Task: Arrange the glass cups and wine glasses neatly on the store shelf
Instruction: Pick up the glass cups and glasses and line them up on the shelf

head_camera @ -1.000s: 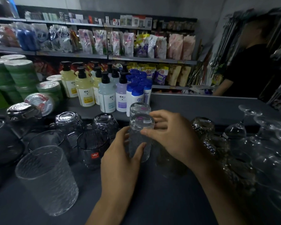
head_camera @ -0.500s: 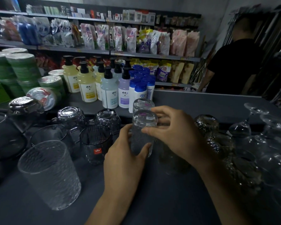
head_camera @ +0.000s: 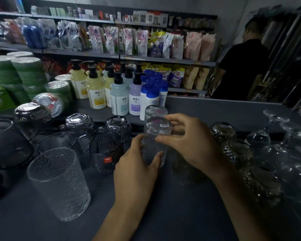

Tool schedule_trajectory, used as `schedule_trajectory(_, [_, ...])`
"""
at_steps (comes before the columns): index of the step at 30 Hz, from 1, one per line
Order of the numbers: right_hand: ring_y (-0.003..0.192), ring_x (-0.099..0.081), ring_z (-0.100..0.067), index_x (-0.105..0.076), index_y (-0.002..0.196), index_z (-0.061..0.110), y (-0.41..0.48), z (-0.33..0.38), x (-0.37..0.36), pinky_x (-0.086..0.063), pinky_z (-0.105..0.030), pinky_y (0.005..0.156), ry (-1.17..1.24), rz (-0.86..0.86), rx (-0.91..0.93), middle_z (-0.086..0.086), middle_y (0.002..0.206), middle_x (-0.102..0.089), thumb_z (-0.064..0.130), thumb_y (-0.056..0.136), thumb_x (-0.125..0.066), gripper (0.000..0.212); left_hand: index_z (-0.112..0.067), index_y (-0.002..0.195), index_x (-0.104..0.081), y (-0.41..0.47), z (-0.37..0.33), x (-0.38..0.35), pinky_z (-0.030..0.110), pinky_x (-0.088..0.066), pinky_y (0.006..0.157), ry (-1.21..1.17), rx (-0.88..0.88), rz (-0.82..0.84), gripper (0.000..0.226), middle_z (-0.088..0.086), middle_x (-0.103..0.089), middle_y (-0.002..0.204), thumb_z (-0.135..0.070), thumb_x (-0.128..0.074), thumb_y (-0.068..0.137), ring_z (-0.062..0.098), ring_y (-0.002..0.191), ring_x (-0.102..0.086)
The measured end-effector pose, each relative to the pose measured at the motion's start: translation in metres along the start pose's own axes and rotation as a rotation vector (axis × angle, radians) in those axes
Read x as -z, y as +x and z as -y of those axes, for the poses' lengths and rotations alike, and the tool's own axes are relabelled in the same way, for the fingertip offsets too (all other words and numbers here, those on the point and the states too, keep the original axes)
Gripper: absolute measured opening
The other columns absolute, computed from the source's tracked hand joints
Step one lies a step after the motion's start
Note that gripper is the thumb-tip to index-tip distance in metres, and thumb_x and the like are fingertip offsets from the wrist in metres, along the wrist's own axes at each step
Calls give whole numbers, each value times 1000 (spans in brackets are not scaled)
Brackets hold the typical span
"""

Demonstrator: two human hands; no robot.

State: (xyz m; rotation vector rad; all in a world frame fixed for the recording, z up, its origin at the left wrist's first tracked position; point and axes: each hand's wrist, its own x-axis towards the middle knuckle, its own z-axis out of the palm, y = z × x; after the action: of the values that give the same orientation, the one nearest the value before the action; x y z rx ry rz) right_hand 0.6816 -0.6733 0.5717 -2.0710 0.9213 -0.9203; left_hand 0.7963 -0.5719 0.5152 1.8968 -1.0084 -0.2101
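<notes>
Head view: your left hand (head_camera: 135, 171) curls round the lower wall of the upturned glass cup (head_camera: 155, 134). Your right hand (head_camera: 189, 143) pinches it near the base, probably to line it up with the matching cup (head_camera: 155, 110) just behind. It sits mid-shelf (head_camera: 181, 214), left of the wine glasses (head_camera: 258, 136). Since half a second ago, grip and cup look unchanged.

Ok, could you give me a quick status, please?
Left hand and right hand hold inverted clear glass. Twin glass directly behind. Dark cup close left.
</notes>
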Motion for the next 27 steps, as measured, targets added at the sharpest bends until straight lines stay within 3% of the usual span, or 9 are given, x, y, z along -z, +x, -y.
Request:
schedule_trajectory(8, [81, -60, 27, -64, 133, 14, -4, 0, -5, -47, 0, 70, 33, -29, -32, 24, 98, -62, 14, 76, -92, 64, -44, 134, -49, -1, 4, -1, 43, -57, 91, 21, -21, -8, 58, -12, -72, 124, -50, -77, 83, 19, 112, -71])
schedule_trajectory(12, [83, -61, 26, -64, 132, 13, -5, 3, -5, -48, -1, 71, 37, -30, -51, 13, 105, -68, 12, 76, -92, 63, -44, 133, -49, -2, 4, 0, 42, -58, 89, 25, -20, -11, 58, -14, -72, 122, -52, -78, 83, 18, 111, -71])
schedule_trajectory(15, [83, -61, 26, -64, 132, 13, -7, 5, -4, -48, -1, 72, 22, -14, -59, 21, 99, -65, 12, 77, -91, 61, -44, 135, -47, -3, 3, 2, 42, -57, 89, 56, -23, -3, 59, -14, -71, 124, -53, -76, 84, 18, 112, -70])
schedule_trajectory(19, [102, -68, 3, -59, 140, 16, -13, 10, -1, -57, -18, 92, -15, -8, -62, 16, 113, -65, 16, 76, -92, 72, -43, 138, -44, -4, -1, 7, 40, -56, 89, 105, -15, 37, 60, -12, -72, 123, -56, -72, 86, 19, 113, -69])
schedule_trajectory(21, [112, -66, -5, -57, 143, 18, -22, 13, 1, -57, -26, 98, -85, -104, -11, 7, 127, -66, 20, 75, -93, 77, -41, 142, -41, -11, -6, 14, 39, -55, 90, 168, -30, 81, 63, -9, -71, 125, -59, -69, 88, 22, 115, -68])
schedule_trajectory(24, [105, -63, 5, -61, 139, 23, -42, 26, 3, -54, -14, 91, -136, -263, 114, 11, 124, -65, 23, 78, -90, 68, -44, 140, -43, -31, -9, 36, 40, -56, 92, 229, -85, 131, 58, -14, -71, 123, -62, -64, 89, 17, 113, -69])
schedule_trajectory(27, [107, -64, 6, -63, 137, 25, -64, 45, -5, -52, -8, 90, -60, -247, 171, 13, 124, -66, 19, 85, -84, 57, -47, 131, -51, -55, -3, 69, 38, -60, 82, 168, -226, 60, 44, -22, -69, 116, -57, -62, 89, 4, 100, -70])
